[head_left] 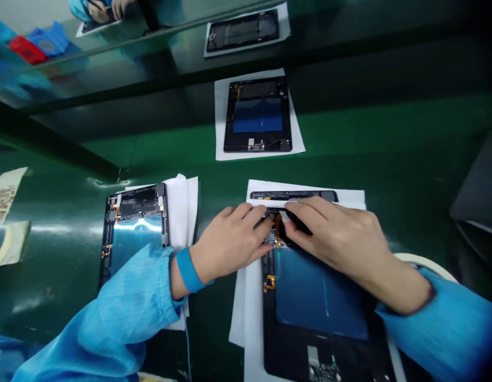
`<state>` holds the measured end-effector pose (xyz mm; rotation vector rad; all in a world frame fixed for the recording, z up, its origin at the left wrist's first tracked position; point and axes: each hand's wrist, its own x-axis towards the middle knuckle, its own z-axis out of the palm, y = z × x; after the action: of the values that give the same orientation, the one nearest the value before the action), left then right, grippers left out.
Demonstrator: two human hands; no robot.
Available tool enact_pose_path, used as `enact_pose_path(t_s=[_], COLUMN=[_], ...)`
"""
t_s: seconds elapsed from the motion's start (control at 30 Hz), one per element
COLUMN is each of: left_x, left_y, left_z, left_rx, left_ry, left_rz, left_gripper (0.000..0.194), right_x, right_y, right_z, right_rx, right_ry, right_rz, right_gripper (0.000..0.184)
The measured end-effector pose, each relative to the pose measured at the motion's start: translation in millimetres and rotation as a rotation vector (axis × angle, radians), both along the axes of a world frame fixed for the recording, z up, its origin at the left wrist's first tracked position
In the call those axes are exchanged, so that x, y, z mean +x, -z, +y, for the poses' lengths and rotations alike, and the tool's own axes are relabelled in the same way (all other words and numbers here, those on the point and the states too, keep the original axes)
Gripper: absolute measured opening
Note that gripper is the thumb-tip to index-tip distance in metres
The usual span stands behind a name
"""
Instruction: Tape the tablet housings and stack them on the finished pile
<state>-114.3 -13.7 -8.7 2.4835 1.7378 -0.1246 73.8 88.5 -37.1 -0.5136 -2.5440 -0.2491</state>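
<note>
- An open black tablet housing [309,302] lies on a white paper sheet [238,313] at the near edge of the glossy green bench [51,281], right of centre. Its smooth rectangular blue panel [319,294] fills the middle, and a small orange bracket [269,284] sits on the frame beside it.
- Left hand [226,244]: the fingers [254,217] lie slightly curled and a little spread at the housing's far end, touching the area around a small circuit board [274,239] and clasping nothing visible.
- Right hand [333,239]: the fingers [305,215] curl over a flat black strip [297,223], just beside a thin orange flex cable [277,231]. They cover too much of the strip to tell whether they are pinching it or only resting on it.
- A blue wristband [188,270] circles the left wrist, and thin, creased blue sleeves [111,323] cover both forearms.
- Left of the hands, a second tablet housing [132,233] with a shiny panel lies on folded white paper [182,212].
- Toward the bench's far side, a third tablet housing [257,114] rests on a white sheet [220,116].
</note>
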Motion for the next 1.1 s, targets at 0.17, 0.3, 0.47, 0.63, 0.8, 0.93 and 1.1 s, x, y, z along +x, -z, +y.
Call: enact_pose_path(t_s=[0.17, 0.3, 0.47, 0.63, 0.8, 0.93, 1.1], left_x=[-3, -3, -1, -2, -9, -16, -16], left_y=[3.1, 7.6, 11.5, 12.2, 11.5, 12.7, 18.6], left_z=[-2, -2, -4, -6, -1, 6, 14], left_rx=[0.011, 0.036, 0.066, 0.075, 0.054, -0.022, -0.082], left_ry=[0.005, 0.01, 0.015, 0.021, -0.156, -0.344, -0.421], left_rz=[-0.069, -0.105, -0.128, -0.136, -0.174, -0.214, -0.35], left_gripper=[0.04, 0.036, 0.036, 0.038, 0.042, 0.031, 0.016], right_x=[-1, 0, -2, -1, -1, -1, 2], right_y=[8.0, 6.9, 6.2, 8.1, 11.1, 13.1, 16.8], right_z=[4, 2, 2, 2, 3, 4, 4], right_rx=[-0.02, -0.029, 0.023, -0.018, -0.048, -0.09, -0.115], right_ry=[-0.025, -0.028, -0.045, -0.043, -0.052, -0.083, -0.106], right_rz=[-0.03, -0.067, -0.067, -0.098, -0.112, -0.089, -0.098], right_gripper=[0.01, 0.008, 0.008, 0.007, 0.012, 0.012, 0.019])
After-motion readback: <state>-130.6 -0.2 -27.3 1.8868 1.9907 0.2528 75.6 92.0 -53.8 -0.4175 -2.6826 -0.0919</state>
